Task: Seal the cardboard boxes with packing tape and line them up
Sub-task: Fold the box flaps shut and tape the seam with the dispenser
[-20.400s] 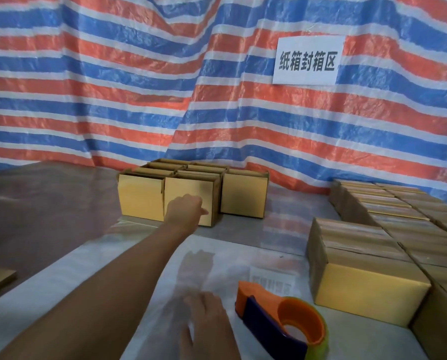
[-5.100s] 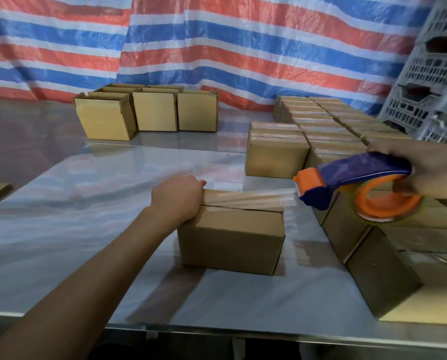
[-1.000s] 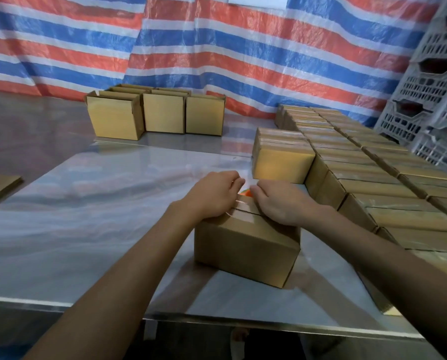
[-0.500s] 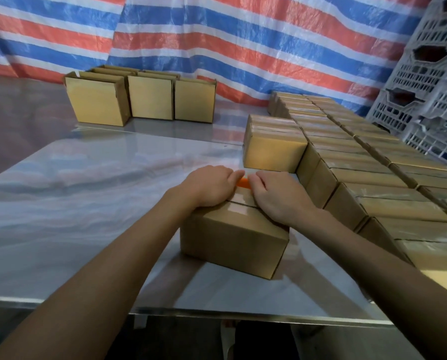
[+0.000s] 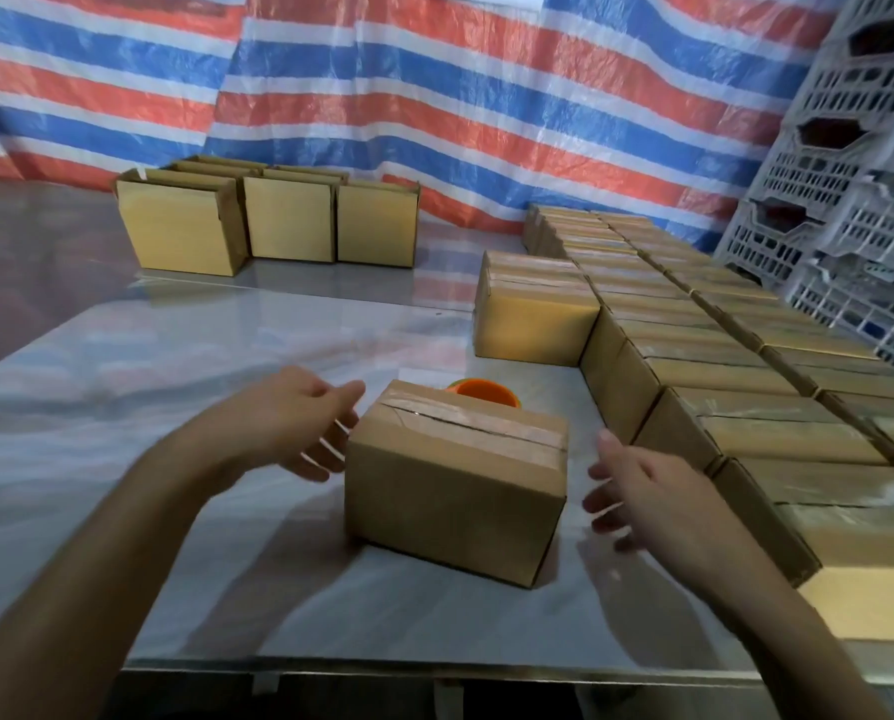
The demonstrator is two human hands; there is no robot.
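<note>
The taped box [image 5: 455, 491] sits mid-frame, long axis left-right, between two spread, empty hands. The left hand [image 5: 288, 418] is just beside its end and the right hand [image 5: 642, 491] slightly apart.

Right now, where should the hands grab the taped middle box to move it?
Probably by its two short end faces, one hand from each side: the taped box lies lengthwise between the open left hand and right hand, both ends clear.
</note>
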